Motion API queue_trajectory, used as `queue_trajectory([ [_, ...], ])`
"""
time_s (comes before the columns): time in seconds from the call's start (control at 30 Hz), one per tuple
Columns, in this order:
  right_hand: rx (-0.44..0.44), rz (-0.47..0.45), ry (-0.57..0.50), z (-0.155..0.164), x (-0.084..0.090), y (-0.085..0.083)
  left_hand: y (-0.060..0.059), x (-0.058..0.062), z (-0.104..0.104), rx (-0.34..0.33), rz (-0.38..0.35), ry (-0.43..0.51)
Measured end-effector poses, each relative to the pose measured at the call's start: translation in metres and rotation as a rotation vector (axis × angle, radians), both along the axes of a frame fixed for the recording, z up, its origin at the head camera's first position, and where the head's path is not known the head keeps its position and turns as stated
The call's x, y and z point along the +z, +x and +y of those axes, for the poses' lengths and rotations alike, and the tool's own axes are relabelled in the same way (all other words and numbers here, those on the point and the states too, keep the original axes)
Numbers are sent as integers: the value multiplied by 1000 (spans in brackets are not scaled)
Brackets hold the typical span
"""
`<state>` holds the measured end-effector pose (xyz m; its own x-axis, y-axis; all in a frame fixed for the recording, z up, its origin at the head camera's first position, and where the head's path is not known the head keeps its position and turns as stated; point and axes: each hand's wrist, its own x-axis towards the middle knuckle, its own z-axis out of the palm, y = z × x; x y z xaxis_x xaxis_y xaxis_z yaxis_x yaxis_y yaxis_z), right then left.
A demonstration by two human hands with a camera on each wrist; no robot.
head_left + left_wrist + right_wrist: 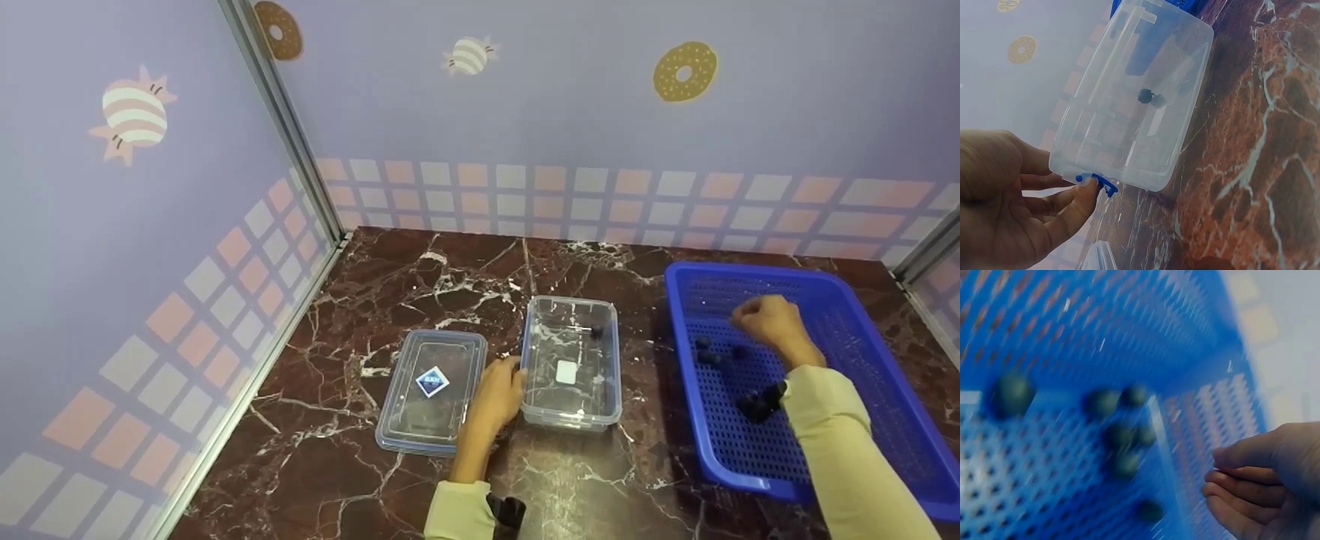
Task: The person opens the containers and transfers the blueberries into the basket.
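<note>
In the head view my left hand is at the left side of a clear plastic container. Up close in the left wrist view, thumb and fingers pinch the container's edge around a blue clip. One small dark ball lies inside the container. Over a blue perforated basket hovers my right hand, its fingers loosely curled and nothing visible between them. Several dark round balls lie on the basket floor, apart from this hand. The right wrist view is blurred.
A clear lid with a bluish edge and a diamond-shaped label lies left of the container. All stand on a dark red marbled table, bounded by lilac walls at the back and sides. A white rectangle shows in the container.
</note>
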<state>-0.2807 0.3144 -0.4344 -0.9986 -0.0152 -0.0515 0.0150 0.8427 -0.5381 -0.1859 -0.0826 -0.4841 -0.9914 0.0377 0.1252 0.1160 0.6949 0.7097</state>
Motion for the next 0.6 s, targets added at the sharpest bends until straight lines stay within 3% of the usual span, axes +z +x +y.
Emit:
queue_trajectory([
  [0.13, 30, 194, -4, -31, 18, -5, 0, 0, 0, -3, -5, 9],
  [0.27, 77, 292, -30, -64, 31, -7, 0, -1, 0, -4, -8, 2],
  [0.6, 205, 266, 12, -122, 24, -7, 0, -1, 0, -1, -5, -8],
])
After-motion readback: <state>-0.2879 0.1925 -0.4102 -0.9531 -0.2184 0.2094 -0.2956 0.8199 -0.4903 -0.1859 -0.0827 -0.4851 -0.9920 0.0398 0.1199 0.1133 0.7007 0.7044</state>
